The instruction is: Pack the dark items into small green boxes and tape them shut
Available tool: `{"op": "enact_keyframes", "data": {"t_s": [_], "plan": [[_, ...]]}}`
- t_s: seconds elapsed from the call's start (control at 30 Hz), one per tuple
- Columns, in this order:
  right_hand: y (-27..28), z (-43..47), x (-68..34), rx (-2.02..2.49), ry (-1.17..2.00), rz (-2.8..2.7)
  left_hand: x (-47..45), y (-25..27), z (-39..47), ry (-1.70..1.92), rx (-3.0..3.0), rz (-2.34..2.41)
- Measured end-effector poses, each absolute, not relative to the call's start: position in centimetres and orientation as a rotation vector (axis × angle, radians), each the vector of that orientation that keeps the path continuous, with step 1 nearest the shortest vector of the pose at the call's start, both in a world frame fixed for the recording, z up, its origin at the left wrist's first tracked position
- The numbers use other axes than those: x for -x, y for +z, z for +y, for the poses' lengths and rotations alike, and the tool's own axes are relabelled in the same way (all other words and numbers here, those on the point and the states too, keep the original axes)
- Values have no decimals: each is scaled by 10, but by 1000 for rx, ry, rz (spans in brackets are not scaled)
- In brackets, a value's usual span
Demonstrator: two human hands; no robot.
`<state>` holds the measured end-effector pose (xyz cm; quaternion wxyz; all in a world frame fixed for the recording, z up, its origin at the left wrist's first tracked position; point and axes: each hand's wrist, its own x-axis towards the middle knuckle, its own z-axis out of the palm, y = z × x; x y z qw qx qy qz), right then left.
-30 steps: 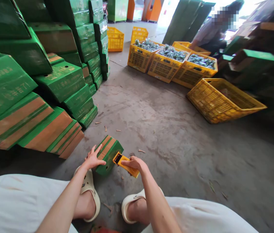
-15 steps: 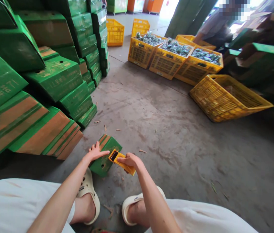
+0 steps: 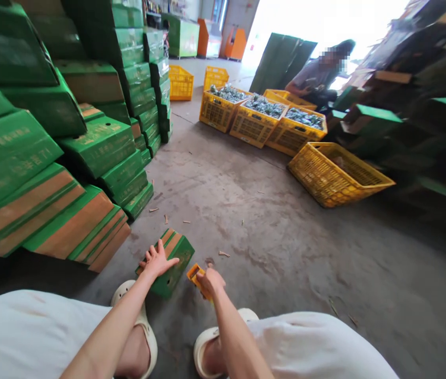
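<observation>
A small green carton (image 3: 172,279) with brown stripes stands on the floor between my feet, tilted in view. My left hand (image 3: 158,261) lies on its top with the fingers spread, thumb pointing right. Just right of the carton, my right hand (image 3: 212,281) is closed around a yellow handheld device (image 3: 193,272) with a dark window at its far end. A small gap shows between device and carton. My fingers hide most of the device's body.
Green cartons (image 3: 97,145) are stacked high on the left. Yellow crates (image 3: 252,126) full of shiny, dark small items stand ahead, with a tilted yellow crate (image 3: 337,176) nearer. A person (image 3: 313,79) crouches behind them. More boxes (image 3: 376,121) are piled right. Scraps lie about the floor.
My left hand has shifted further over the carton's top, fingers more spread. The yellow device has turned and drawn away from the carton's edge. The view has tilted upward.
</observation>
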<state>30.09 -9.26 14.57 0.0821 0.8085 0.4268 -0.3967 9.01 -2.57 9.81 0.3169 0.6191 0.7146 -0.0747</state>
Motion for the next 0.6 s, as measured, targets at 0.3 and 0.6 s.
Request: {"op": "enact_keyframes", "data": {"t_s": [0.3, 0.6], "plan": [[96, -96, -316, -2565, -956, 1238, -67, 85, 6, -200, -1461, 1786], [61, -112, -299, -2939, -560, 1358, -69, 87, 10, 6, -1322, 1785]]}}
